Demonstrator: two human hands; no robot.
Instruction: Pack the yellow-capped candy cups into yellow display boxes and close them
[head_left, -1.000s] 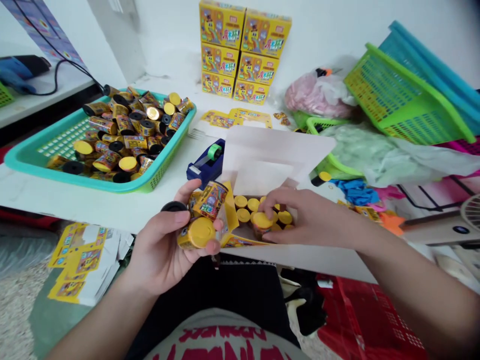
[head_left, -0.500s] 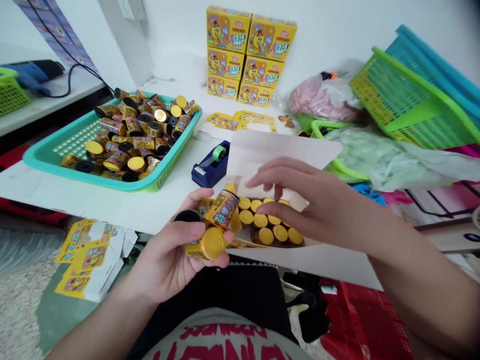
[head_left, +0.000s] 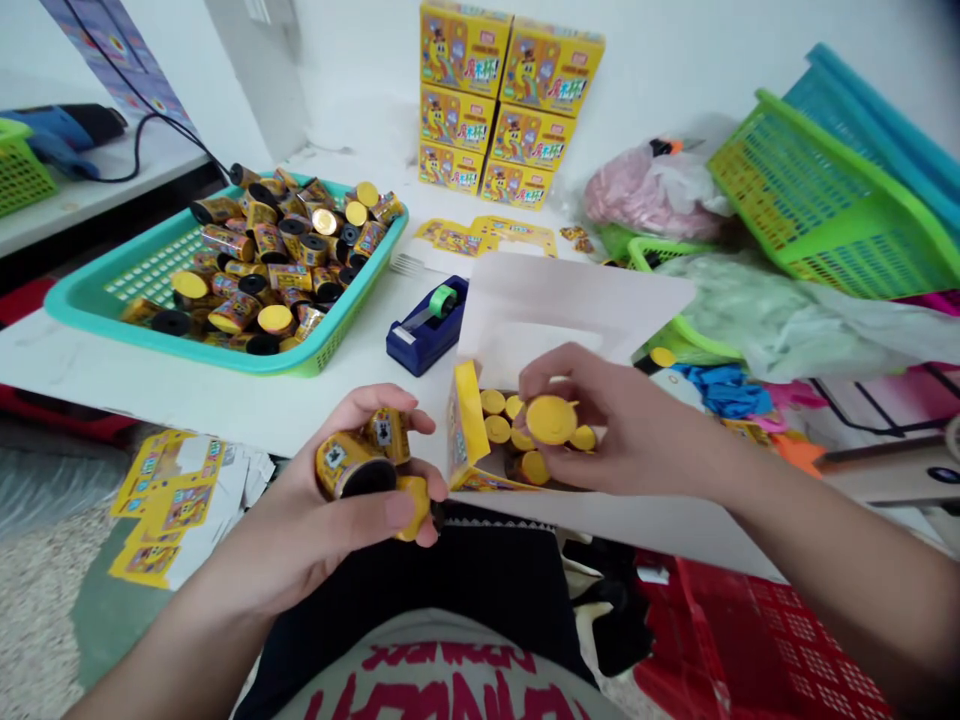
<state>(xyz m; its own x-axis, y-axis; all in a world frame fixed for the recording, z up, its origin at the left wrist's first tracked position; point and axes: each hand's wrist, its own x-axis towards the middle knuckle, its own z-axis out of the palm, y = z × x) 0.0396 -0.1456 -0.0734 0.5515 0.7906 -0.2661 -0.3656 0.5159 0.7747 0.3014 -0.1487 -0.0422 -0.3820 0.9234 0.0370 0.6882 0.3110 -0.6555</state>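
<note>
Several small yellow cups with black bases (head_left: pixel 346 464) rest in my left hand (head_left: pixel 300 530), its fingers curled round them, left of the open box. My right hand (head_left: pixel 622 425) grips one cup by its sides, yellow lid (head_left: pixel 551 419) facing up, above the box. Inside the open yellow and white box (head_left: pixel 469 415), several yellow-lidded cups (head_left: pixel 496 430) stand upright in rows; my right hand hides part of them. The raised white flap (head_left: pixel 570 300) stands behind my right hand.
A teal basket (head_left: pixel 82 318) heaped with cups stands at the left. A blue tape dispenser (head_left: pixel 412 345) sits behind the box. Yellow boxes (head_left: pixel 465 50) are stacked at the back; green baskets (head_left: pixel 825 220) lean at the right. Flat cartons (head_left: pixel 176 500) lie lower left.
My right hand has closed on a cup and holds it over the box. My left hand has moved slightly left with fewer cups showing in it. The view has shifted a little.
</note>
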